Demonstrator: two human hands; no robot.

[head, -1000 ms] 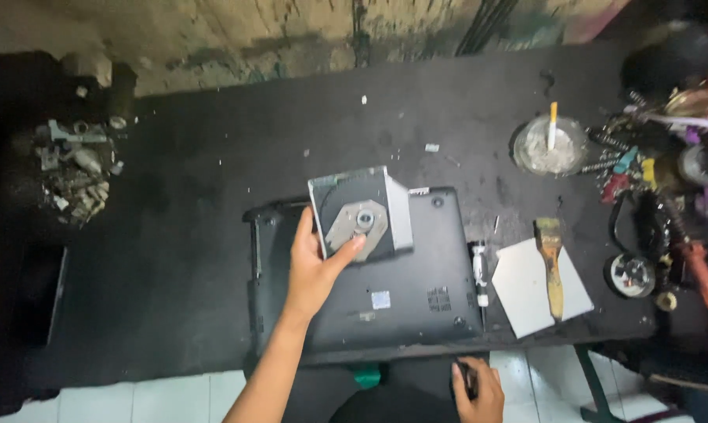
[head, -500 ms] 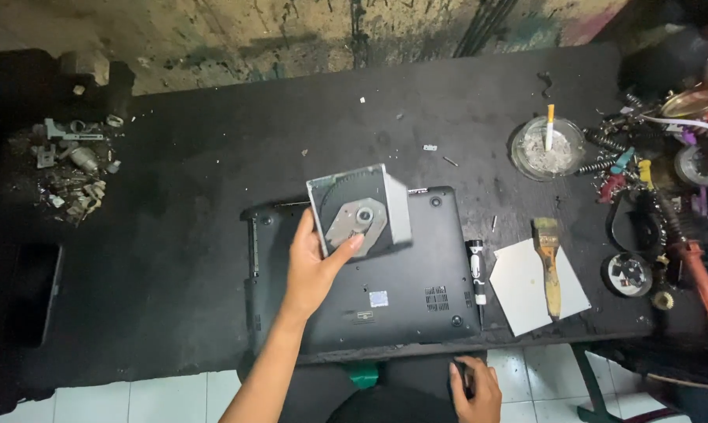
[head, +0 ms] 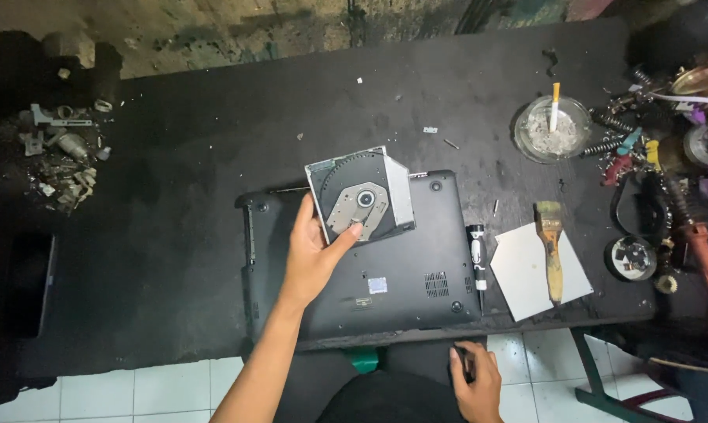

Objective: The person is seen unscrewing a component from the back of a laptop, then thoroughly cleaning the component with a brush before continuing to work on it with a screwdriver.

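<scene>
L hand (head: 313, 252) held the optical drive (head: 360, 196) in a pinch grip over the laptop base (head: 385, 274), near tabletop's front edge. Best kept level, fingers off the lens. R hand (head: 474, 380) probably clutched sth small below that edge.

We find a small electronics repair workshop, rough in finish. The worktable (head: 173, 235) is covered in a dark, dusty mat, and the wall (head: 236, 31) behind it is stained, flaking plaster. A laptop (head: 385, 266) lies base-up on the table, with a screwdriver (head: 478, 262) just beside it and a paintbrush (head: 551, 247) resting on a white card (head: 526, 274). At the right edge we note a crowded heap of springs, clips and hand tools (head: 651, 157); at the left, a pile of metal scrap parts (head: 60, 160). An ashtray (head: 551, 129) holds a cigarette. The floor is white tile (head: 134, 392).
</scene>
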